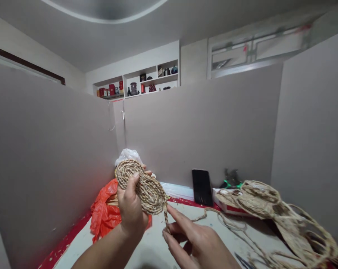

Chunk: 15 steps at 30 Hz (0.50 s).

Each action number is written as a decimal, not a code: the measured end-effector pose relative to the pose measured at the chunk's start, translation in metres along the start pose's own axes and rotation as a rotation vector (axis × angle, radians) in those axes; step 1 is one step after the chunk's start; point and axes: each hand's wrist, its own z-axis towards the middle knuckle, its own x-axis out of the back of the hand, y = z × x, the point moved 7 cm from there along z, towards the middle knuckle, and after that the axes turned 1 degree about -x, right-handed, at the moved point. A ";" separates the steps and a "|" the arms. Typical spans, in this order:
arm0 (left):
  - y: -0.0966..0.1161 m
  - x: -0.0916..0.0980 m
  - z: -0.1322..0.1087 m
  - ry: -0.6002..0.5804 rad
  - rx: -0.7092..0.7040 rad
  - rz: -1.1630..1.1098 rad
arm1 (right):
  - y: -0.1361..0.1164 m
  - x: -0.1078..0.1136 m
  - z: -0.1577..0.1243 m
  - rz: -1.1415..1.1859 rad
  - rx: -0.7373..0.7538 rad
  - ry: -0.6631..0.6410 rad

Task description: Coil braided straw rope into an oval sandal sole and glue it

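Observation:
An oval mat of coiled, braided straw cord (152, 188) is held up in front of me. My left hand (132, 203) grips it, with the thumb across its face and the other fingers behind it. From its lower right edge a loose end of braided cord (166, 216) hangs down. My right hand (188, 235) pinches that end between thumb and fingers. More cord (213, 211) trails off to the right over the table, toward a heap of straw cord (261, 198).
A red plastic bag (106, 213) with straw inside lies at left, a white plastic bag (128, 155) behind the mat. A black phone (202, 186) leans on the grey partition (213, 130). Something dark with green parts (232, 181) sits behind the cord heap. Grey partitions enclose the table (149, 248).

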 end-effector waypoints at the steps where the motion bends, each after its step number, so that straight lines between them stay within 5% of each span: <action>1: 0.000 0.000 0.000 0.002 -0.010 0.005 | 0.002 -0.004 0.000 -0.003 -0.005 -0.012; 7: -0.003 -0.001 0.007 -0.016 -0.026 0.039 | 0.009 0.000 0.003 -0.035 -0.073 -0.023; 11: -0.004 -0.003 0.020 -0.075 -0.002 0.075 | 0.014 0.030 0.009 -0.229 -0.107 -0.022; 15: -0.024 -0.009 0.030 -0.164 0.194 0.163 | 0.049 0.070 0.020 -0.432 -0.233 -0.027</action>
